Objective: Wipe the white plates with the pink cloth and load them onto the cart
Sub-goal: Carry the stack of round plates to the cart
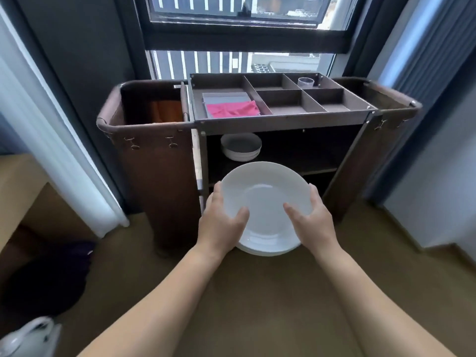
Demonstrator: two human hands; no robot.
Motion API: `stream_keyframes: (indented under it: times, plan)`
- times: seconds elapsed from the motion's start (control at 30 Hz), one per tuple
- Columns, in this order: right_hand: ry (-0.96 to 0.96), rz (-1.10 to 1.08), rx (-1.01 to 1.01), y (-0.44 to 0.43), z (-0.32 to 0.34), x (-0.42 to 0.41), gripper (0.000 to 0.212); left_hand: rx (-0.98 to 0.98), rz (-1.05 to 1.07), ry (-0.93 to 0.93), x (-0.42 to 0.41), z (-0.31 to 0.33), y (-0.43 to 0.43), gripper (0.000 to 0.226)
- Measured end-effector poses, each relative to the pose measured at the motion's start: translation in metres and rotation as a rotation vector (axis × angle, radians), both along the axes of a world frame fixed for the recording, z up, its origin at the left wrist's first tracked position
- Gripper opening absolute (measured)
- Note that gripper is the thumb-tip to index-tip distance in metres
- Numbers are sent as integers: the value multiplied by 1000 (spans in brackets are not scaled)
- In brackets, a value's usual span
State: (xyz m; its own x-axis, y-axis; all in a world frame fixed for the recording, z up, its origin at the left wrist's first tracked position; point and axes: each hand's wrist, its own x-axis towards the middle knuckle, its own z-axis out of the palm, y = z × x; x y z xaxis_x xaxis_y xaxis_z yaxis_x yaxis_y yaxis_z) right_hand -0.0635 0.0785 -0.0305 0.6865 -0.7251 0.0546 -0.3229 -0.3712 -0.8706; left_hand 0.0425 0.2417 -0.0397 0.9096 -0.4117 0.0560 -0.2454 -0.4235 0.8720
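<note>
- From my remote seat I look down on two bare forearms reaching forward over a tan floor.
- The left hand (221, 222) grips the left rim of a small stack of white plates (265, 191). Its thumb lies across the top plate's face and its fingers wrap the outer edge.
- The right hand (313, 222) grips the right rim in the same way, with its thumb on top pointing inward and its fingers round the edge.
- The held plates sit level between the two hands. More rims show beneath the near edge; I cannot tell how many.
- They hang in front of the open middle of a brown service cart (283, 122), below its upper shelf and not touching it.
- On that shelf, at the left, rests a second stack of plates (240, 148), apart from the held ones.
- The pink cloth (231, 109) lies in the left compartment of the cart's top tray, on a grey sheet (224, 97), well apart from both hands.
- A clear cup (306, 82) stands in the far right compartment.
- An orange fabric (167, 110) shows inside the cart's left bag.
- A window (239, 34) rises behind the cart.
- A white handled object (28, 338) sits at the lower left corner.
</note>
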Motion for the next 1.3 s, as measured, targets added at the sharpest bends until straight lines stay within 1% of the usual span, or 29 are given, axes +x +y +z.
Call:
stream_keyframes:
  times: [0.17,0.3,0.37,0.53,0.67,0.73,0.8,0.87,0.93,1.07,1.17,1.2,1.27,1.3]
  plan:
    - [34,65,33,-62,-16,10,73,10,59,49,-2,-15,-56,76]
    - [71,86,60,-94,-30,35,62,39,102,71,20,-29,-86,76]
    - [78,89,41,-106,-40,54,55,39,102,58,36,-39,-98,75]
    - [52,111,11,-139,-77,101,66,33,81,20,82,-71,-128,72]
    - [56,134,-36,-164,-107,135,75,16,121,7,107,-105,-150,76]
    - [43,159,-50,-178,-128,150,73,6,144,-14,120,-126,-162,71]
    - [-3,186,-69,-191,-152,168,68,-12,157,-59,137,-147,-174,58]
    - [-34,207,-53,-202,-180,184,76,-22,171,-112,153,-170,-184,46]
    - [-69,199,-59,-212,-206,199,83,-34,177,-169,166,-191,-191,41]
    - [-130,198,-81,-218,-244,227,75,-22,207,-259,188,-229,-197,50]
    - [-163,171,-111,-218,-254,242,56,-21,214,-302,201,-240,-196,51]
    - [-176,169,-121,-217,-254,245,58,-13,213,-316,205,-240,-196,52]
    - [-183,144,-117,-216,-250,252,78,11,199,-320,212,-232,-196,61]
    - [-180,131,-112,-216,-246,254,84,22,192,-318,216,-227,-197,66]
